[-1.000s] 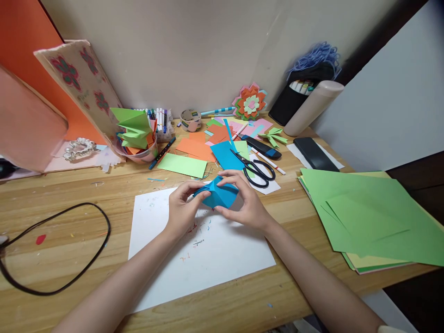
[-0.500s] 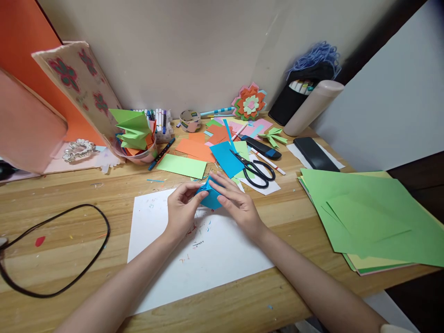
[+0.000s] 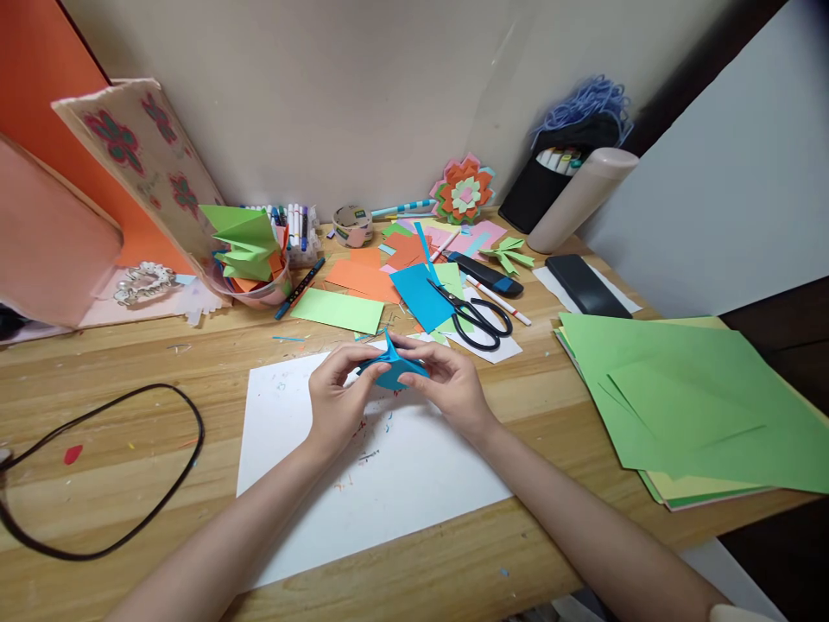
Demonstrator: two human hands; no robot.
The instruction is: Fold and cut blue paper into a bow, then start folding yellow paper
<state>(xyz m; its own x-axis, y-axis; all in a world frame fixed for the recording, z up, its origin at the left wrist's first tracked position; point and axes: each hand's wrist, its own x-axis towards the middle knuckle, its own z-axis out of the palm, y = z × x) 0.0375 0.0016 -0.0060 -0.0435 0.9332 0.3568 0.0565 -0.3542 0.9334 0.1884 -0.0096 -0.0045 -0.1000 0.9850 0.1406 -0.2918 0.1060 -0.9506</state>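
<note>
Cable (image 3: 202, 420), black and looped, lies on the wooden table (image 3: 557, 432) at far left, well apart from the work. Next comes a tub (image 3: 264, 295) holding folded green paper (image 3: 246, 242), with a dark marker (image 3: 300, 288) just beside it. Left hand (image 3: 340, 389): grip narrow, thumb on the near face of a folded piece of blue paper (image 3: 393, 375), fingers curled along its far side. The piece is held between both hands above the far part of a white sheet (image 3: 389, 501), a sharp point standing up at its middle; contact with the sheet cannot be determined. Right hand (image 3: 450, 376): likewise pinched on the piece, thumb in front, fingers behind and partly hidden. Step in hand, in this inspector's judgement: shaping and creasing the folds. A further crease would call for a steady left pinch while the right thumb presses the layers level, without crushing the raised point. Black-handled scissors (image 3: 459, 305) lie beyond the right hand, untouched. At far right, a stack of green sheets (image 3: 692, 397) rests well clear of both hands.
</note>
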